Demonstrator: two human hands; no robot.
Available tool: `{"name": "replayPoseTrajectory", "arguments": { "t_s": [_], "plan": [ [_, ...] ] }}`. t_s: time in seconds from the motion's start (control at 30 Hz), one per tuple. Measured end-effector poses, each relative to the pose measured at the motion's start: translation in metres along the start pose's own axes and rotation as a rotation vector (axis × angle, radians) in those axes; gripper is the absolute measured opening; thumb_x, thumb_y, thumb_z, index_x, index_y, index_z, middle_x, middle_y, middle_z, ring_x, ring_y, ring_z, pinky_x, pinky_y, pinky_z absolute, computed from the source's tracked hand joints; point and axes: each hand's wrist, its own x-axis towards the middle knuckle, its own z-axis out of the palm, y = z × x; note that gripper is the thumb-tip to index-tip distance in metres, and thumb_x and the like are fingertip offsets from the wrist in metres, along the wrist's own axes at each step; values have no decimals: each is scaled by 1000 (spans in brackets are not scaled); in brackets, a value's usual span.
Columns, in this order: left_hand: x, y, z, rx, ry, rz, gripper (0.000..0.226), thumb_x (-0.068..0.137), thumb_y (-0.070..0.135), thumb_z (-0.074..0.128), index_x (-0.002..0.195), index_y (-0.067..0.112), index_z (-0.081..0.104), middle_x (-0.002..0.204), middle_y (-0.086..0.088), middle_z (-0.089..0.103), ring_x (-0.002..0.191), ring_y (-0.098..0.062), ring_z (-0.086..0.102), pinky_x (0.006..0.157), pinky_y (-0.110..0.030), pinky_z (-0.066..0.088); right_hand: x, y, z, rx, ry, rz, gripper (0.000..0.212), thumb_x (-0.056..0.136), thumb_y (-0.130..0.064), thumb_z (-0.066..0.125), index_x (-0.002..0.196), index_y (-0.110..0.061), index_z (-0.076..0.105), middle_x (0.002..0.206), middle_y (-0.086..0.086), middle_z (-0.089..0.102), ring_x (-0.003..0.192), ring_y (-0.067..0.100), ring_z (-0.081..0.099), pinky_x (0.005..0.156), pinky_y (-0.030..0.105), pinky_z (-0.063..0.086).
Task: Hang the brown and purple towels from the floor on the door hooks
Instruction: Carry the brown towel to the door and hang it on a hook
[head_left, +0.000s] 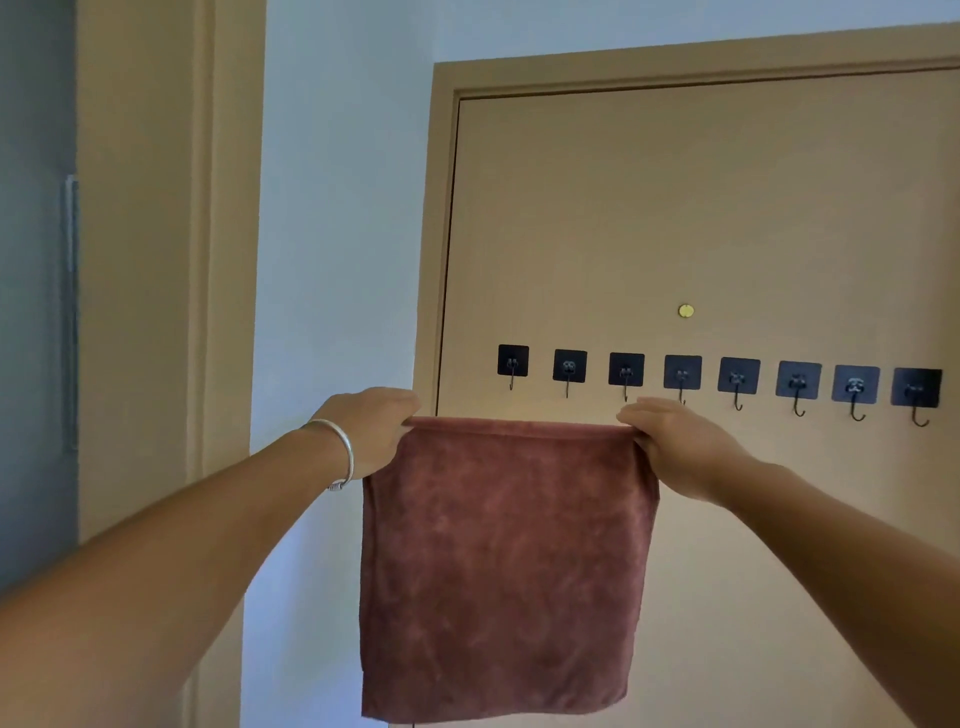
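Both hands pinch the brown towel (504, 566) by its top corners, left hand (371, 431) and right hand (675, 447), top edge stretched level just under the door's (675, 208) hooks (626, 376), so lifting comes next, I'd guess.

Pale blue-white wall (337, 208) between two tan wooden frames. Tan door frame (675, 57) at right; second tan frame (228, 208) at left, grey panel (36, 260) beyond. Soft, even light.
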Motion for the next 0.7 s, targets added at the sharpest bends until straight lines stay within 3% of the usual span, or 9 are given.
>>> {"name": "replayPoseTrajectory", "arguments": {
  "t_s": [0.07,0.13,0.33,0.47,0.57,0.63,0.7],
  "plan": [
    [15,-9,15,-42,46,9,27,99,27,38,121,18,51,125,-2,58,111,-26,57,95,-41,47,13,2,17,31,52,41,36,102,-15,34,127,-19,59,128,-4,56,122,19,46,101,33,39],
    [29,-15,29,-75,80,12,26,98,24,39,120,18,52,123,-2,59,110,-27,58,94,-42,48,27,5,32,44,87,52,38,101,-14,35,131,-18,58,135,-3,54,126,19,44,104,35,37],
    [78,-23,58,-96,218,44,31,94,9,40,103,30,61,98,7,67,92,-21,63,82,-36,51,77,15,63,84,187,-7,34,97,-8,36,85,-21,64,89,-5,62,89,18,55,68,28,39],
    [108,-16,69,-113,336,93,49,83,-6,43,106,33,63,93,10,66,84,-18,60,74,-25,45,110,27,78,94,308,-79,32,92,-1,42,93,-18,70,94,-4,64,90,15,53,72,27,40],
    [133,-11,77,-128,345,200,42,71,-13,42,90,23,51,84,9,52,70,-21,51,63,-28,40,137,36,86,60,278,-96,27,86,2,44,84,-22,56,90,-6,56,83,14,46,65,30,38],
    [156,-8,84,-24,284,252,36,74,-11,44,92,19,54,95,2,52,78,-25,52,64,-30,37,154,44,93,-1,254,-138,31,78,7,45,78,-24,42,85,-7,50,80,17,43,60,33,37],
    [181,-6,94,63,184,219,28,89,1,44,107,14,62,115,-4,53,100,-27,52,73,-31,36,169,54,102,-42,211,-210,36,69,10,47,76,-25,42,88,-11,51,88,16,44,59,31,35]
  ]
}}
